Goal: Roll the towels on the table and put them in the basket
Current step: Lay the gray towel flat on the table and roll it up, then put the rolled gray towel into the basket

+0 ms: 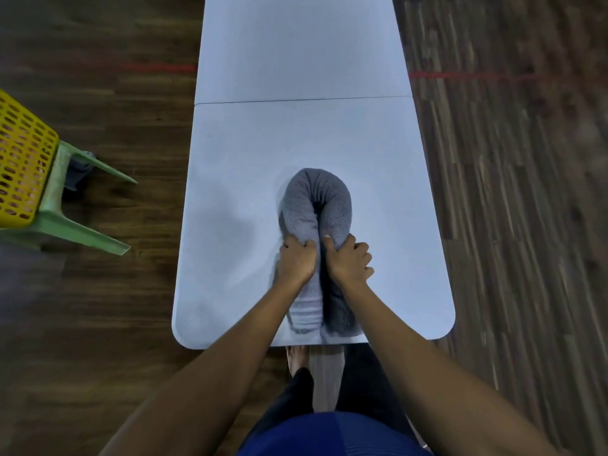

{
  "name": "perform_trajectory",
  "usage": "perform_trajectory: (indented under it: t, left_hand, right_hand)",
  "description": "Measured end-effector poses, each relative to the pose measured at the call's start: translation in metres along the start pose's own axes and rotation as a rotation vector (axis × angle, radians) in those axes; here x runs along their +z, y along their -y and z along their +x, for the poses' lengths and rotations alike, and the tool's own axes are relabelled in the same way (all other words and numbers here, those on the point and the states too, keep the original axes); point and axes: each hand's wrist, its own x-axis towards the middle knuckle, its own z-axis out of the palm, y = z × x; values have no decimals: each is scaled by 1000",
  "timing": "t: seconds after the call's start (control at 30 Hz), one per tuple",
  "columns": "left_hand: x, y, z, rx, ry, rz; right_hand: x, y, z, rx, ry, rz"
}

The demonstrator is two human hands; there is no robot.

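Grey towel (pixel 316 192) lies on the white table (pixel 296 60), near end, roughly centred left to right. It is rolled into a long sausage and bent double into a U: the bend points to the far side and the two legs run back toward the near edge, lying side by side and touching along most of their length. The left leg ends in a lighter striped band (pixel 306 315) just short of the near table edge. The right leg looks darker, in shadow.

Left hand (pixel 297 261) grips the left leg about midway, fingers curled over the top and round the outer side, knuckles up. Right hand (pixel 348 261) grips the right leg at the same level, fingers wrapped round the outer side, thumb laid on top of the roll pointing far. The two hands sit just beside each other, nearly touching at the middle gap. Both forearms reach in from the near side.

Yellow perforated basket (pixel 23 159) is at the far left edge of the view, off the table and well apart from the towel, sitting on a green plastic chair (pixel 82 232). Cannot tell what is inside the basket.

The table has a seam (pixel 302 101) across its width, beyond the towel. Dark wood floor (pixel 510 192) is on both sides, with a red tape line (pixel 158 67) on the left and another on the right. A bare foot (pixel 297 357), dark trousers (pixel 362 373) and a blue top (pixel 332 436) show below the near table edge.
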Motion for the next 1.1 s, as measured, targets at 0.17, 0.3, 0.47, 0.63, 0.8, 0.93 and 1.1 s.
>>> perform_trajectory:
  t: [0.17,0.3,0.47,0.63,0.8,0.93,1.1]
  left_hand:
    - [-13,18,-7,69,95,-123]
    - [-28,42,-20,97,301,-225]
    - [-49,102,-31,280,-333,336]
    - [-50,143,-42,185,-306,606]
    - [-39,155,-57,174,-265,645]
    - [-59,154,-66,175,-238,587]
    - [-95,163,-90,94,-442,416]
  right_hand:
    - [-5,16,-6,61,14,5]
    - [9,22,-13,14,-22,-131]
    - [12,8,-7,-85,-44,-404]
    - [3,-17,-13,-318,-22,-544]
    - [-8,-41,-13,-488,7,-575]
    - [-14,-34,-9,-567,52,-504]
    - [0,4,-23,-720,153,-423]
